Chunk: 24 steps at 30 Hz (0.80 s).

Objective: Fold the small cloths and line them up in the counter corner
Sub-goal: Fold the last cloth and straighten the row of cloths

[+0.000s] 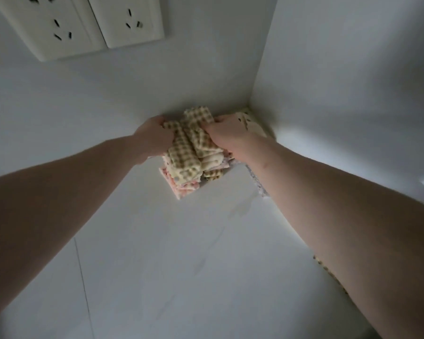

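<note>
Right now my left hand [152,138] and right hand [227,133] both pinch the checked waffle-weave cloth [190,145], bunched in thick folds over a stack of folded cloths [185,185], pink-patterned at the bottom, on the white counter [157,253] by the wall corner. Two blank white sockets [83,20] sit on the wall above, no writing legible.

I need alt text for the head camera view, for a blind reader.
Both hands, left hand and right hand, grip checked cloths atop a pink cloth in the white counter corner. Wall sockets are above.
</note>
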Available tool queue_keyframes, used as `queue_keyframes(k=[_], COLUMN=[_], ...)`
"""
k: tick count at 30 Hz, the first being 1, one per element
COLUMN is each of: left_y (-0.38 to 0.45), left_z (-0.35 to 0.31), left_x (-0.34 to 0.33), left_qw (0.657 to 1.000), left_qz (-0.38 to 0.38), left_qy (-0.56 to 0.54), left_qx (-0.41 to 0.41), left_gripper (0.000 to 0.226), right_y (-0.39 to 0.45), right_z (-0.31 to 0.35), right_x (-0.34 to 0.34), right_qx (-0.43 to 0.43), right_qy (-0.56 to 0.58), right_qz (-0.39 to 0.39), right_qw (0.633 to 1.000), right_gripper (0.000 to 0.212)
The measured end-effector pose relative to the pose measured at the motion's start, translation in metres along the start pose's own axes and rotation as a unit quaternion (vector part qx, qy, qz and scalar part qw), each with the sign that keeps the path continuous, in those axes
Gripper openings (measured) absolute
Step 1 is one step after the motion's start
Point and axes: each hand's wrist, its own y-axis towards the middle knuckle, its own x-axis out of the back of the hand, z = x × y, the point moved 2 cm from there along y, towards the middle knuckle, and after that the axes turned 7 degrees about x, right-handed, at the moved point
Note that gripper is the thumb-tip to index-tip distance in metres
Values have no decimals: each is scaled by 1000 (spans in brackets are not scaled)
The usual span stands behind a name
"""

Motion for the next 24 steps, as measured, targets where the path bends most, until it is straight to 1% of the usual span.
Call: queue_keyframes(k=[2, 4, 5, 8, 10, 12, 14, 15, 17, 18, 19, 20, 22, 24], left_y=[2, 3, 3, 2, -3, -10, -21, -30, -58, -73, -87, -98, -112, -116], left_z=[0, 2, 4, 10, 12, 10, 5, 0, -15, -22, -27, -31, -32, -28], left_x=[-3, -7, -10, -12, -8, -3, 2, 2, -4, -12, -23, -37, -71, -110], left_qw=[999, 995, 994, 990, 986, 983, 975, 964, 928, 912, 907, 913, 939, 956], left_qz=[-36, -72, -86, -128, -152, -167, -195, -220, -255, -250, -225, -184, -84, 5], left_qy=[32, 63, 68, 50, 47, 45, 54, 70, 101, 104, 99, 94, 96, 121], left_qx=[-14, -21, -24, -34, -43, -56, -94, -134, -253, -308, -342, -351, -318, -268], left_gripper=[36, 38, 44, 52, 53, 54, 51, 46, 35, 30, 27, 24, 21, 23], right_y=[3, 5, 4, 1, -3, -12, -27, -39, -70, -88, -105, -121, -147, -169], right_z=[-5, -12, -14, -15, -13, -11, -14, -18, -37, -48, -61, -75, -105, -130], right_x=[-3, -4, -4, -1, 3, 12, 27, 37, 63, 76, 88, 98, 114, 127], right_qx=[39, 49, 51, 53, 47, 56, 69, 69, 49, 33, 20, 6, -36, -76], right_qy=[-81, -87, -76, -35, -20, -35, -43, -32, -19, -17, -21, -37, -84, -122], right_qz=[-16, -35, -42, -81, -90, -90, -94, -100, -130, -151, -166, -171, -150, -117], right_qw=[996, 994, 995, 995, 995, 994, 992, 992, 990, 988, 986, 985, 984, 983], right_gripper=[30, 28, 33, 61, 68, 70, 61, 52, 36, 32, 30, 29, 23, 21])
